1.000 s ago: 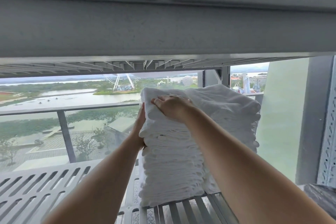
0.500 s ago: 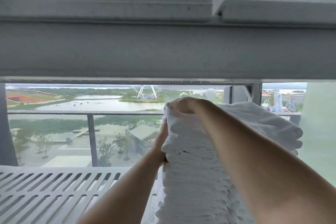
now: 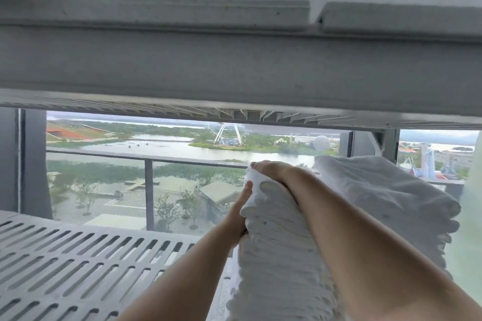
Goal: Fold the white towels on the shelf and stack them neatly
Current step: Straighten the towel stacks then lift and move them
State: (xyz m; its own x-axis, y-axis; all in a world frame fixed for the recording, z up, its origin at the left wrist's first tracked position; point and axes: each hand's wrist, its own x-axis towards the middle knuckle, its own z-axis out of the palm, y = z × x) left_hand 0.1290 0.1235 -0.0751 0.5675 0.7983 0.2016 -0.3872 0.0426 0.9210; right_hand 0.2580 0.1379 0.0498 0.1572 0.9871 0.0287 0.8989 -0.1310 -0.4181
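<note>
A tall stack of folded white towels (image 3: 276, 255) stands on the slotted grey shelf (image 3: 78, 263) at the right. My right hand (image 3: 273, 172) lies over the stack's top front corner, fingers curled on the top towel. My left hand (image 3: 241, 212) presses flat against the stack's left side, partly hidden behind it. A second pile of white towels (image 3: 386, 195) leans just behind and to the right of the first. The bottom of both piles is out of frame.
The upper shelf's thick grey beam (image 3: 234, 68) hangs low right above the towels. Behind the shelf is a window with a railing (image 3: 148, 161). A grey upright (image 3: 34, 164) stands at the left. The slotted shelf surface stretches left of the stack.
The view has shifted left and dropped, so the stack sits lower right. Both hands stay on the stack, the right on top and the left against its side.
</note>
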